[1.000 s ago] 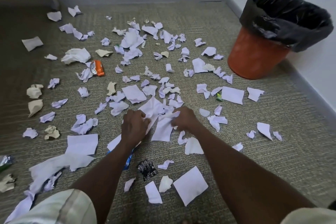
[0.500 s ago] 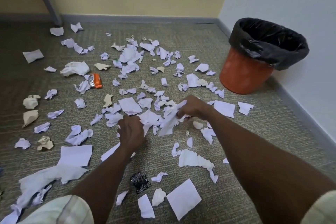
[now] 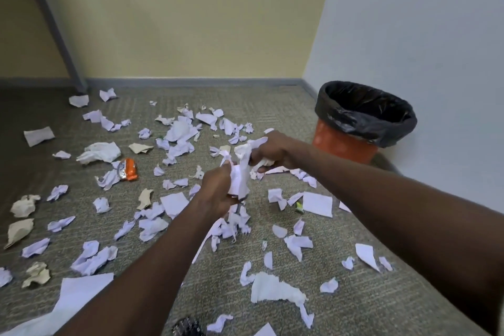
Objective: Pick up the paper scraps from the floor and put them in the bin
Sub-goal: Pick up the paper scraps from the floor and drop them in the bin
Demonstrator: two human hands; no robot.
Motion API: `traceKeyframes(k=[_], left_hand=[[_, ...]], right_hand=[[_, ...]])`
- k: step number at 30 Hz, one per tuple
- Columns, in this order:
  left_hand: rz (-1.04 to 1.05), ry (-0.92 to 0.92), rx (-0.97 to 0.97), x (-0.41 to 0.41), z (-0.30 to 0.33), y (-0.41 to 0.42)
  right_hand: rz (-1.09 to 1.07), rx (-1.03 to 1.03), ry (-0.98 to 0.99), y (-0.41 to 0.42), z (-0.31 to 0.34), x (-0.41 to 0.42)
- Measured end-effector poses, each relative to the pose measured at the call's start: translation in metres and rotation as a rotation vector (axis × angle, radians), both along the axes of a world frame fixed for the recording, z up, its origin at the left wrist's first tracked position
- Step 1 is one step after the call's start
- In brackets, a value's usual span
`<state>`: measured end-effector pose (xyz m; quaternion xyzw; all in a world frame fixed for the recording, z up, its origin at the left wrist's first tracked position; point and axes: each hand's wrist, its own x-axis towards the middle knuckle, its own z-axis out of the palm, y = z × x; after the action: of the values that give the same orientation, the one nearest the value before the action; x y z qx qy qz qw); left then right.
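A bunch of white paper scraps (image 3: 241, 172) is held above the carpet between both hands. My left hand (image 3: 216, 191) grips its lower part and my right hand (image 3: 272, 151) grips its upper part. Several more white and beige scraps (image 3: 177, 131) lie scattered over the grey carpet. The orange bin (image 3: 343, 144) with a black liner (image 3: 365, 114) stands at the right wall, to the right of my right hand and apart from it. Its opening shows only black liner.
An orange snack wrapper (image 3: 128, 169) lies left of centre. A crumpled white tissue (image 3: 99, 152) is beside it. A large torn sheet (image 3: 275, 290) lies near my right forearm. A grey post (image 3: 62, 43) leans at the back left. A dark object (image 3: 188, 327) sits at the bottom edge.
Both hands rose from the floor with a bunch of scraps and moved up and right, nearer the bin. The view tilted up, showing more wall.
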<state>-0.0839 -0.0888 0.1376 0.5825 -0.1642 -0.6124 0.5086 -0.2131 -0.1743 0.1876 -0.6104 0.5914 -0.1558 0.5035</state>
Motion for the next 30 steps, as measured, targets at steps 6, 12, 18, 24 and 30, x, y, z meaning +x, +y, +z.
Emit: traceKeyframes(k=[6,12,18,24,30], left_hand=[[-0.025,0.098,-0.047,-0.023,0.021,-0.024],[0.141,-0.019,-0.035,-0.038,0.020,-0.051],[0.058,-0.286,-0.211,-0.067,0.050,-0.049],[0.060,0.070,-0.277,-0.078,0.061,-0.046],[0.011,0.215,-0.417,-0.079,0.075,-0.041]], right_hand=[[-0.179,-0.018,-0.203,0.008,-0.021,0.011],[-0.289,0.229,-0.579,0.013,-0.018,0.020],[-0.379,0.275,-0.825,0.001,-0.013,0.021],[-0.612,0.046,-0.813,-0.004,-0.021,0.013],[-0.708,-0.320,-0.572,-0.004,-0.028,0.013]])
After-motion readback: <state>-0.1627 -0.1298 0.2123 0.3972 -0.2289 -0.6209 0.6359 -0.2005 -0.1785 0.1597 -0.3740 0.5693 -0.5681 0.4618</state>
